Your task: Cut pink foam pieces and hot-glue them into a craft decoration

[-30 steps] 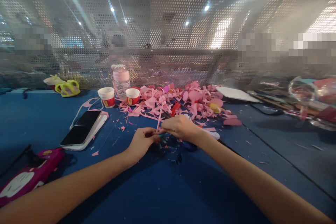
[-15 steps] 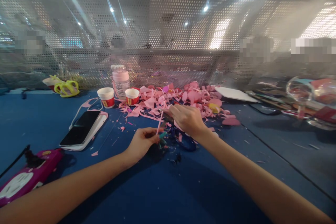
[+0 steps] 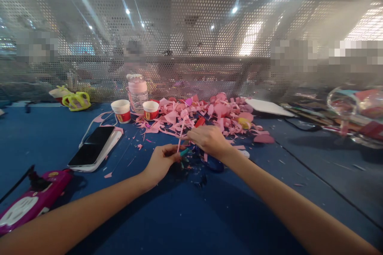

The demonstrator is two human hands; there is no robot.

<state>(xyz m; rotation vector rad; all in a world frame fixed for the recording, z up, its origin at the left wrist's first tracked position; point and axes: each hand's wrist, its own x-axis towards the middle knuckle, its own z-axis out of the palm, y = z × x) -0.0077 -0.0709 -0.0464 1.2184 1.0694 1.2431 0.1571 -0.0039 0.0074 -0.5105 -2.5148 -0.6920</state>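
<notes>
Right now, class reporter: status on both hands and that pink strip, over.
Left hand pinches the pink strip at its lower end. Right hand grips it higher up. Strip stands nearly upright. Pink paper scraps piled just behind; phone lies left.

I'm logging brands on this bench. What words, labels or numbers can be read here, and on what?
No text here can be read.
Left cup: red band with a yellow mark, too blurred to read.
Right cup: the same red band, too blurred.
Pink case: white picture, no letters to be made out.
Phone: screen dark, nothing shown.
Bottle: no legible label.
</notes>
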